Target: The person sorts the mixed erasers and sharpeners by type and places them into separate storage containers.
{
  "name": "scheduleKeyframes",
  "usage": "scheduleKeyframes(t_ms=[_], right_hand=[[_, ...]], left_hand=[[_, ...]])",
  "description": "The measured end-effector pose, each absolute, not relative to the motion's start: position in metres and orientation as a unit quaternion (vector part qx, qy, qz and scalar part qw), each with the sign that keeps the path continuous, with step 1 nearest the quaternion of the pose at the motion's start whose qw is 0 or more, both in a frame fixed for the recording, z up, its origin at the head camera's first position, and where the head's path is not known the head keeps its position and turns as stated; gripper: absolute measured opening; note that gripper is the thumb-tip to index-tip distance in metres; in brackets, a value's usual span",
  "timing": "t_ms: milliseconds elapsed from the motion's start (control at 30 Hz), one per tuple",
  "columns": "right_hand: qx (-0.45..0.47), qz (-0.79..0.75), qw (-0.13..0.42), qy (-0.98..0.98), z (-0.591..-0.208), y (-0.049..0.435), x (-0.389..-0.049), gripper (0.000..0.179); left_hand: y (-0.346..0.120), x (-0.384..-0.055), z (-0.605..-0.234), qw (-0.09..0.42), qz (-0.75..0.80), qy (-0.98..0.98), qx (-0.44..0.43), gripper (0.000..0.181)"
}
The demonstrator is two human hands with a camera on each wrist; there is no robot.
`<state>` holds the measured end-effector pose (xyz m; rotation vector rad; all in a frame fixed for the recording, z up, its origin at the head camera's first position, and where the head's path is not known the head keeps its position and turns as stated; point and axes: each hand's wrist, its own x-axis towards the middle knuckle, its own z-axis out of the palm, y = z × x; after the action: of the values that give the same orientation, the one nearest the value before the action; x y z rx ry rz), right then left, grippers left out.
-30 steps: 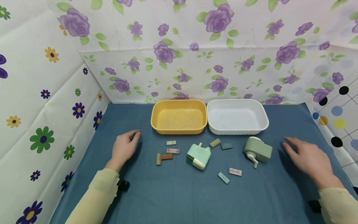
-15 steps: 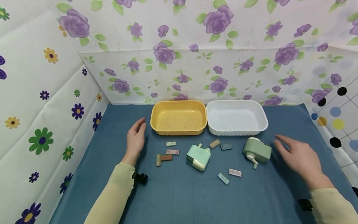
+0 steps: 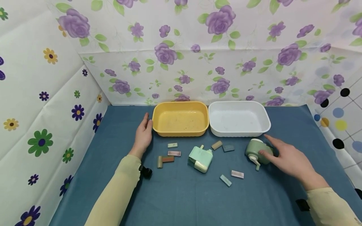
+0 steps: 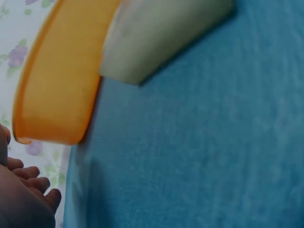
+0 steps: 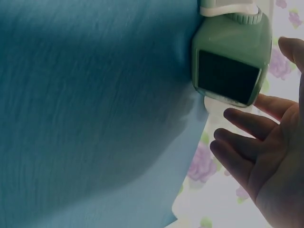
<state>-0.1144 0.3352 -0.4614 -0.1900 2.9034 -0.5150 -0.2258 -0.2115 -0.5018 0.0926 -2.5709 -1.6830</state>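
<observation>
My left hand [image 3: 142,136] is at the left end of the yellow basin [image 3: 181,134], fingers straight and fingertips right at its rim. In the left wrist view, those fingers [image 4: 39,183] show below the basin's end. My right hand [image 3: 288,158] reaches over a dark green crank pencil sharpener [image 3: 251,147], thumb and forefinger spread to either side of it. From the right wrist, the sharpener [image 5: 232,40] shows a dark window, and the fingers [image 5: 251,124] are extended beside its end, not curled round it.
A white basin [image 3: 240,133] adjoins the yellow one. A mint pencil sharpener [image 3: 201,158] stands mid-table. Several small eraser-like blocks lie around, among them a pink one [image 3: 237,174], a light blue one [image 3: 225,180] and a reddish-brown one [image 3: 168,159]. Patterned sheets [image 3: 195,62] rise behind.
My left hand has moved forward and right to the yellow basin's end. My right hand has moved left until it overlaps the green sharpener. Basins, sharpeners and blocks stay where they were.
</observation>
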Motion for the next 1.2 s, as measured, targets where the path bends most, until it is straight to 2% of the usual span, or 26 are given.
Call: scheduleKeyframes(t_ms=[400, 600, 900, 1200], right_hand=[[-0.086, -0.179, 0.097, 0.975, -0.476, 0.325, -0.127, 0.101], [-0.06, -0.213, 0.113, 0.969, -0.479, 0.315, -0.134, 0.101], [-0.029, -0.223, 0.125, 0.966, -0.486, 0.311, -0.121, 0.103], [-0.024, -0.228, 0.12, 0.966, -0.48, 0.306, -0.129, 0.106]], left_hand=[[-0.204, -0.236, -0.503, 0.017, -0.538, -0.842, -0.004, 0.06], [-0.202, -0.235, -0.505, 0.011, -0.51, -0.86, -0.025, 0.059], [-0.201, -0.226, -0.517, 0.0, -0.548, -0.836, -0.017, 0.058], [-0.207, -0.232, -0.505, -0.022, -0.579, -0.815, -0.03, 0.058]])
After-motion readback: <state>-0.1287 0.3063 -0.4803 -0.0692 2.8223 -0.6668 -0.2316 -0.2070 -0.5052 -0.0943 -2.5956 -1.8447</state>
